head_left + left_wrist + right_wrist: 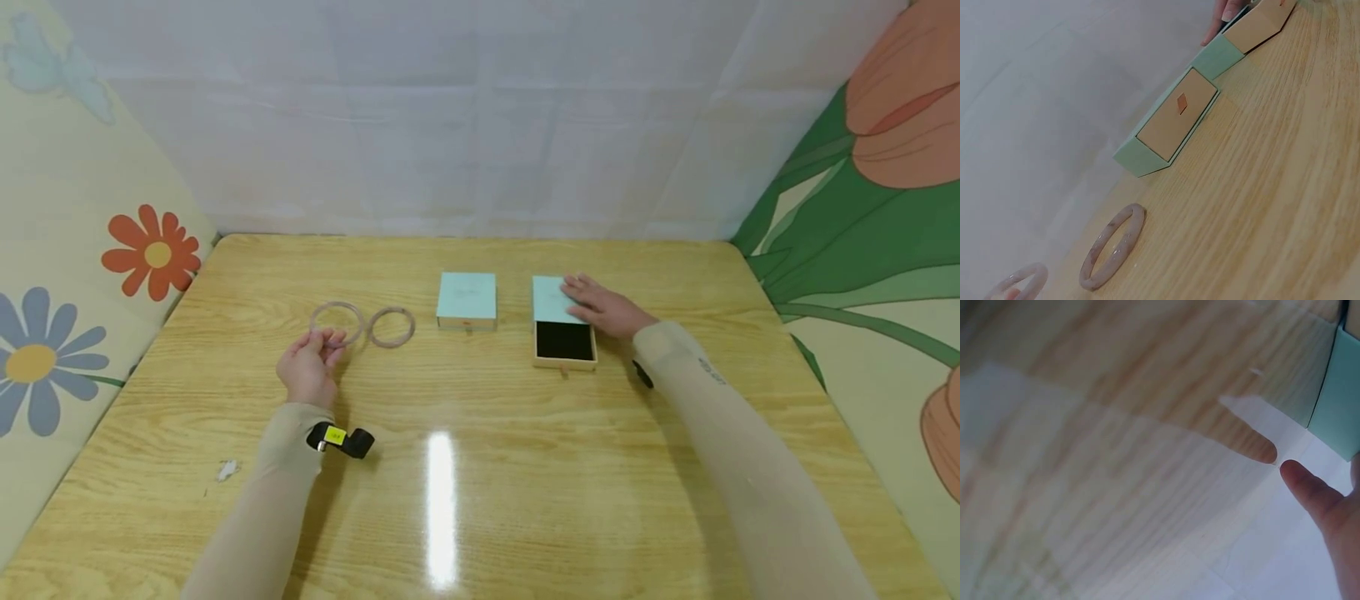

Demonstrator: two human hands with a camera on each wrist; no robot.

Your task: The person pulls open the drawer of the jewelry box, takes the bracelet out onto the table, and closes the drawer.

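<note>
My left hand (311,367) pinches a pale pinkish bangle (337,304) by its near edge, with the ring standing out beyond the fingertips. Just right of it a second, mottled bangle (392,343) lies flat on the table; both rings also show low in the left wrist view. On the right, my right hand (604,310) rests on the pale turquoise sleeve of a jewellery box (548,300), fingers extended over its top. Its cream drawer (565,364), lined in black, is pulled out towards me and holds nothing. In the right wrist view the thumb (1313,490) is beside the box.
A second turquoise box (467,292), its drawer pushed in, stands between the bangles and the drawn-out box. A small white scrap (227,470) lies at the left. White cloth (480,125) hangs behind the wooden table (525,492); flower-painted panels flank it.
</note>
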